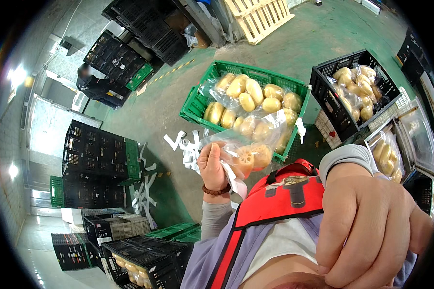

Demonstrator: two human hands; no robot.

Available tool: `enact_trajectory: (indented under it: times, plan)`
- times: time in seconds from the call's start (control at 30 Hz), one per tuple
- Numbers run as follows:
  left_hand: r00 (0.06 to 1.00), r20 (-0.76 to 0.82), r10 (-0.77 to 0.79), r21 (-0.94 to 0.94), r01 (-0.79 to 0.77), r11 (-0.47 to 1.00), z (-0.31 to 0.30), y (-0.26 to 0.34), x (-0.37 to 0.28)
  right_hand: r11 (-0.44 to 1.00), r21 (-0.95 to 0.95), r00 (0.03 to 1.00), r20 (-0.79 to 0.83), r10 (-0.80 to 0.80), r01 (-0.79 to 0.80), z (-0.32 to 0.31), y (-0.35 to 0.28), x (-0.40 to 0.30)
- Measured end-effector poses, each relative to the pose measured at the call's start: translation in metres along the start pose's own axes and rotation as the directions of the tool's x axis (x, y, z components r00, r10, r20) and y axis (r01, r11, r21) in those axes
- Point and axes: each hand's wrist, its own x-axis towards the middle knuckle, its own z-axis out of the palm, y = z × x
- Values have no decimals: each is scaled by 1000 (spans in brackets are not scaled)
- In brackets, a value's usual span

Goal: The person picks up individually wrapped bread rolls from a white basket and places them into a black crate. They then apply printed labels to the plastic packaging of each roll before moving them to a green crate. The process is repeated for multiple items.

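Note:
My left hand (214, 166) grips the end of a clear plastic bag (251, 155) that holds lotus root pieces; one cut face shows its holes. White paper strips hang just below this hand. The bag reaches over the near side of a green plastic crate (264, 69) full of bagged potato-like roots (247, 92), probably lotus root too. Close to the camera, near my chin, is my right hand (365, 220), its fingers bent down; whether anything is between the fingertips cannot be seen.
At the right, a black crate (338, 108) of bagged roots stands beside a weighing device with an open clear cover (417, 126). Stacked black crates (94, 155) are at the left. White strips (143, 198) lie on the floor. A person (99, 86) is by farther stacks; a wooden pallet (260, 16) is behind.

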Motion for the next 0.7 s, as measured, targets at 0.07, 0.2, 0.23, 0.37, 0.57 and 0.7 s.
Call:
enact_trajectory:
  times: [0.07,0.2,0.23,0.37,0.57,0.7]
  plan:
    - [1000,-3,30,32,-29,999,-4,-5,2,1000,0,1000,-14,9,-9,0,-1,2]
    - [1000,4,15,31,-15,999,-3,-7,2,1000,-11,996,-85,28,-29,0,2,-1]
    - [1000,16,-15,10,15,1000,1,-2,-1,999,-16,992,-123,37,-39,0,6,-3]
    - [1000,18,4,85,-5,996,-4,-6,1,993,-6,815,-572,95,-119,36,24,2]
    - [1000,16,-3,44,2,999,-9,-6,-3,982,-160,548,-815,-188,98,87,72,11]
    - [1000,16,-17,46,16,999,-11,-3,-5,969,-203,883,-418,-214,139,43,79,-6]
